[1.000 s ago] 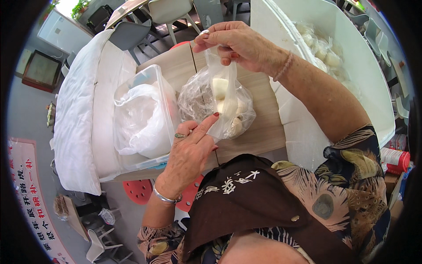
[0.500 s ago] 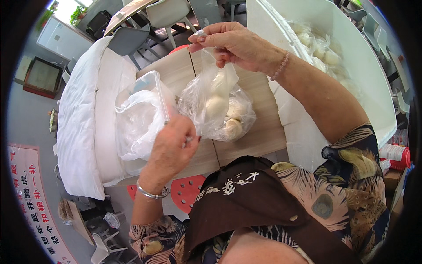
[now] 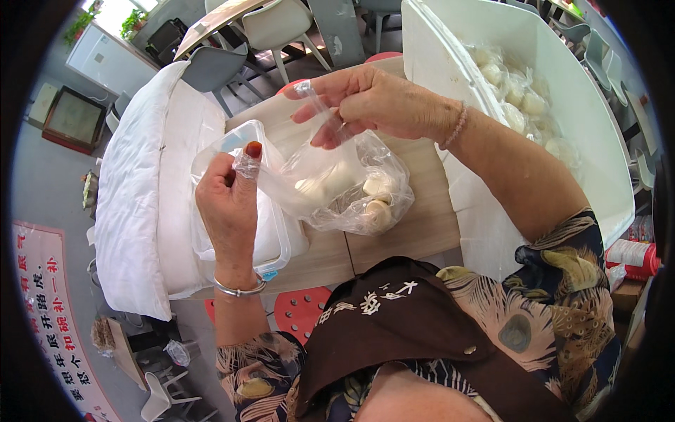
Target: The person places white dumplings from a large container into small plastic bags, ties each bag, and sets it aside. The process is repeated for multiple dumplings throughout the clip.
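Near bag (image 3: 337,184), apron lettering (image 3: 370,304), partly unclear.

The head view looks from the left of two cameras worn on the person's head, upright and tipped steeply down and forward. The dark brown cloth apron (image 3: 394,309) lies closest, at the lower middle of the frame; the bare left hand (image 3: 228,200) and bare right hand (image 3: 394,98) sit farther off, left of centre and above centre. Beyond them, a white moulded plastic chair (image 3: 276,24) appears small at the upper edge. The fisheye lens bends a pale banner with black and red characters (image 3: 46,281) along the lower-left rim, and black rounds off the corners.
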Motion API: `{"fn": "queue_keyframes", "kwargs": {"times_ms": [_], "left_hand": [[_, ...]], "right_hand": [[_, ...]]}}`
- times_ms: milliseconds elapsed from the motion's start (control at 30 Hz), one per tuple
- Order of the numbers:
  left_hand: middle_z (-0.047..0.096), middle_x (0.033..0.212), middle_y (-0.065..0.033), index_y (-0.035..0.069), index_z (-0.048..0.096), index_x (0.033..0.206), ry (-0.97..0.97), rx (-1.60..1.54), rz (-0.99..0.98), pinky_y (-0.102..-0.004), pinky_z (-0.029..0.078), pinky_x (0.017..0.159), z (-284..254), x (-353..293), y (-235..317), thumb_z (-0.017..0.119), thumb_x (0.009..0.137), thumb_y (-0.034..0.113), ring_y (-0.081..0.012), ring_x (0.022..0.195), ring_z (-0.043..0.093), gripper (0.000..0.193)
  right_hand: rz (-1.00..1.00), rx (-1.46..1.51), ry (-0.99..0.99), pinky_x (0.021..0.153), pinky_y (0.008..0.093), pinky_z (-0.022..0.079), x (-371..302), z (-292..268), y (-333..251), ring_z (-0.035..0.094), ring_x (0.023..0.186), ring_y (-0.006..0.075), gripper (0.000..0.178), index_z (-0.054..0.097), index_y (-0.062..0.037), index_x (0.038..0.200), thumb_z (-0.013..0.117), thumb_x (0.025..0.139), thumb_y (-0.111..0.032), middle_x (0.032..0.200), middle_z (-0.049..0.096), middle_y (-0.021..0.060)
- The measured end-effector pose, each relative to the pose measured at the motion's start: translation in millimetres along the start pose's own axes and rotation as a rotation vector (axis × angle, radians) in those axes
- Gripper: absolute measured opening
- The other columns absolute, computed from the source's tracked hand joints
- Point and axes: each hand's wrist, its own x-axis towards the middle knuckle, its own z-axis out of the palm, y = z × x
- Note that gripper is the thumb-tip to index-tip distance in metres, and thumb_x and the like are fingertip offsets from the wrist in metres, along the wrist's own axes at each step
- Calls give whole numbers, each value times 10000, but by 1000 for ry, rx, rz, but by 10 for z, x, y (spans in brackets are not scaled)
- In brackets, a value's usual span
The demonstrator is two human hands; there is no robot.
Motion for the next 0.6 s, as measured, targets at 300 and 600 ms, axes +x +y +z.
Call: {"fn": "queue_keyframes", "kwargs": {"times_ms": [300, 600], "left_hand": [[672, 986, -50, 2, 658, 1031, -287, -695, -252, -235, 450, 759, 189, 5, -4, 690, 887, 250, -84, 816, 558, 288], [655, 908, -28, 7, 641, 1056, -462, -1166, -554, -267, 506, 758, 283, -4, 36, 715, 841, 59, -117, 794, 611, 233]], "right_hand": [[-201, -498, -14, 646, 260, 552, 57, 172, 197, 641, 732, 112, 296, 635, -50, 1129, 607, 834, -35, 914, 681, 50], [-28, -517, -98, 594, 268, 489, 53, 199, 205, 588, 701, 102, 381, 622, -75, 1181, 643, 802, -61, 969, 679, 33]]}}
